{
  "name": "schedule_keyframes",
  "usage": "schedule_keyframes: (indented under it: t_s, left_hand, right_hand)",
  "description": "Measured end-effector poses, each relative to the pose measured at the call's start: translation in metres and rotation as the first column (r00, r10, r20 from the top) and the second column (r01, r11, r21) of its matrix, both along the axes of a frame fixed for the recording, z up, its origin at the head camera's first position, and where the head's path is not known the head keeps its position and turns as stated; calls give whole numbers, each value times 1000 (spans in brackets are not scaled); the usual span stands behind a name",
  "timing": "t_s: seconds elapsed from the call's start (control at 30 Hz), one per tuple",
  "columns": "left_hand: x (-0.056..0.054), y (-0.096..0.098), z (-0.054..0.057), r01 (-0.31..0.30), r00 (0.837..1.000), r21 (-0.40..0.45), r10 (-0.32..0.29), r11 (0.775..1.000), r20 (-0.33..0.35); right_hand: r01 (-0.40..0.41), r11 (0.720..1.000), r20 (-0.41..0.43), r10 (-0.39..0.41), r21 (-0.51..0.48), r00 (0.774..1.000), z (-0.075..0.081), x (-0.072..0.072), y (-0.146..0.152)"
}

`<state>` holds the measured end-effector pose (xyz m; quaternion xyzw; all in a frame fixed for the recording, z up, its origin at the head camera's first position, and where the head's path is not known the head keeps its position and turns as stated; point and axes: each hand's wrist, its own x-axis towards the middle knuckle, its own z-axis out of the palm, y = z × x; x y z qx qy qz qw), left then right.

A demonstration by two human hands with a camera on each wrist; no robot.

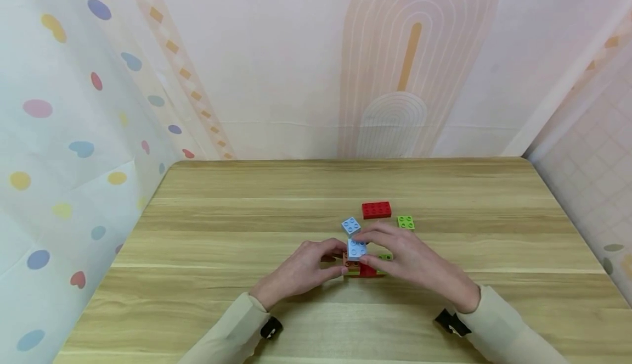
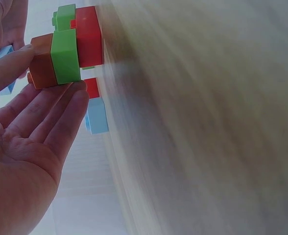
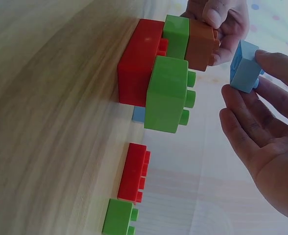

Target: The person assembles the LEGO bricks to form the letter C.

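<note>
A stack of toy building bricks sits on the table, with a long red brick [image 3: 136,68] at its base. One green brick [image 3: 166,95] is on one end of the red brick; a second green brick [image 3: 176,36] on the other end carries a brown brick [image 3: 199,46]. My left hand [image 1: 308,265] pinches the brown brick between thumb and fingers. In my right hand [image 1: 410,251] a light blue brick [image 3: 245,67] is pinched by the fingertips. It is held just above the brown brick, apart from it in the right wrist view.
Behind the stack lie a loose red brick [image 1: 376,210], another light blue brick [image 1: 351,225] and a small green brick [image 1: 406,222]. The wooden table [image 1: 222,216] meets patterned cloth [image 1: 276,78] at its back and sides.
</note>
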<state>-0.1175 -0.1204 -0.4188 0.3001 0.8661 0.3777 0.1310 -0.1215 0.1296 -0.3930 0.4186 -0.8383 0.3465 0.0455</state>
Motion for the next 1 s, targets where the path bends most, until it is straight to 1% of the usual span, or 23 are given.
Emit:
schedule_keyframes:
  t_s: [0.4, 0.57, 0.73, 0.9, 1.0]
  left_hand:
    - [0, 1, -1, 15, 1000, 40, -16, 999, 19]
    - [0, 1, -1, 14, 999, 56, -15, 998, 29]
    - [0, 1, 0, 8, 999, 53, -10, 999, 41]
    - [1, 1, 0, 3, 1000, 41, -4, 999, 18]
    - [0, 1, -1, 9, 1000, 49, -9, 999, 0]
  right_hand:
    - [-20, 1000, -12, 20, 1, 1000, -4, 0, -2]
    - [-43, 999, -21, 43, 11, 999, -6, 0, -3]
    - [-56, 998, -5, 56, 28, 998, -7, -1, -4]
    - [-56, 998, 27, 55, 39, 998, -8, -1, -6]
    - [-57, 998, 36, 56, 40, 998, -8, 0, -6]
